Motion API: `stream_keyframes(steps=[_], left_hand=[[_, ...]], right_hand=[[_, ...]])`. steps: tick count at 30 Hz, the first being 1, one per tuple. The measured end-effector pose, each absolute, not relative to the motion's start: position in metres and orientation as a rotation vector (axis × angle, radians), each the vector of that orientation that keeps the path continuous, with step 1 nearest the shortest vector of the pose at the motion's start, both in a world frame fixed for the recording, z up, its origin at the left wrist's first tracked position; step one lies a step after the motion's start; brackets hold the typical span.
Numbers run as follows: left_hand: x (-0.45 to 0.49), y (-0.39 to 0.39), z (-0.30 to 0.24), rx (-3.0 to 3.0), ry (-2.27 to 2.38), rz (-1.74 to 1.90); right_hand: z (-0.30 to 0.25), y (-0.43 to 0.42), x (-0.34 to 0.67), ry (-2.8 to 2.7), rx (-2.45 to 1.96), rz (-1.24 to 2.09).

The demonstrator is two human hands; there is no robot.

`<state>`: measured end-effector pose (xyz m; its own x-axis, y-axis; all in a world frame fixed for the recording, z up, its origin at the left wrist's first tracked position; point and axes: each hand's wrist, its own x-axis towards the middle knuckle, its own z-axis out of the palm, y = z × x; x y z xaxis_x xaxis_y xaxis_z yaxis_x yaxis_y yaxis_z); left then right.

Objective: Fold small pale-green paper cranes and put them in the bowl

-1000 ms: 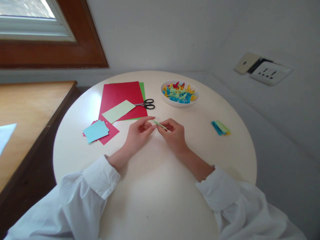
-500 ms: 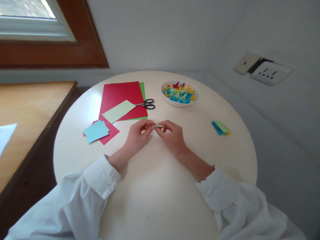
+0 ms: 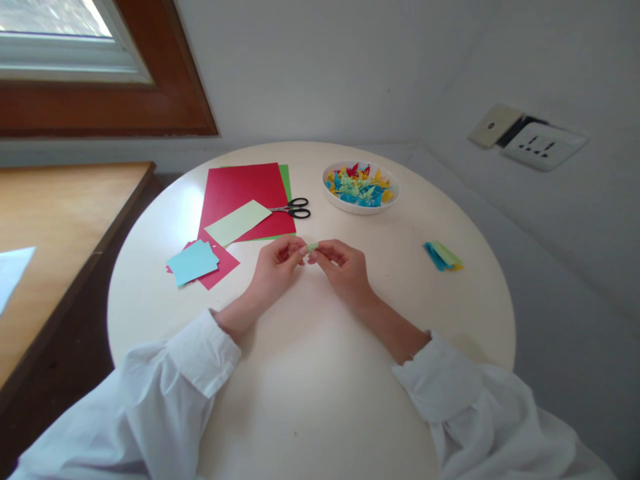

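Note:
A small piece of folded light green paper [image 3: 312, 247] is pinched between both hands over the middle of the round white table [image 3: 310, 400]. My left hand [image 3: 278, 268] grips its left side with thumb and fingers closed. From the other side, my right hand [image 3: 344, 269] holds it in a thumb-and-finger pinch. Fingertips cover much of the paper, so its exact shape is hard to make out. Beyond my left hand lie a red sheet [image 3: 240, 190] and a pale green paper strip [image 3: 237, 223], with black-handled scissors [image 3: 299, 208] at the strip's end.
A white bowl [image 3: 363, 210] of colourful folded paper figures [image 3: 357, 185] stands at the back. Several folded paper pieces [image 3: 444, 256] lie to the right. Light blue paper squares [image 3: 193, 263] rest on red ones [image 3: 223, 265] at left. A wooden desk [image 3: 65, 220] is beside the table.
The folded green paper has turned in my fingers, from a thin sliver pointing right to a shorter, wider shape. My fingertips have shifted slightly; the other things stay put.

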<state>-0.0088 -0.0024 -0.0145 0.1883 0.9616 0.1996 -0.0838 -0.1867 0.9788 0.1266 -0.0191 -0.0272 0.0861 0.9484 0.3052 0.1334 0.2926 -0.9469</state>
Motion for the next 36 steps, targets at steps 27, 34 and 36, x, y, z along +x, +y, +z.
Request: stream_keyframes(steps=[27, 34, 36], left_hand=[[-0.0097, 0.0013, -0.0192, 1.291, 0.968, 1.255], [-0.0093, 0.0002, -0.0177, 1.259, 1.0, 1.204], [-0.01, 0.0003, -0.018, 1.252, 1.011, 1.192]], right_hand=[[-0.0283, -0.015, 0.1293, -1.308, -1.092, 0.853], [-0.0285, -0.015, 0.1273, -1.272, -1.084, 0.901], [-0.0279, -0.0155, 0.1263, -1.252, -1.083, 0.917]])
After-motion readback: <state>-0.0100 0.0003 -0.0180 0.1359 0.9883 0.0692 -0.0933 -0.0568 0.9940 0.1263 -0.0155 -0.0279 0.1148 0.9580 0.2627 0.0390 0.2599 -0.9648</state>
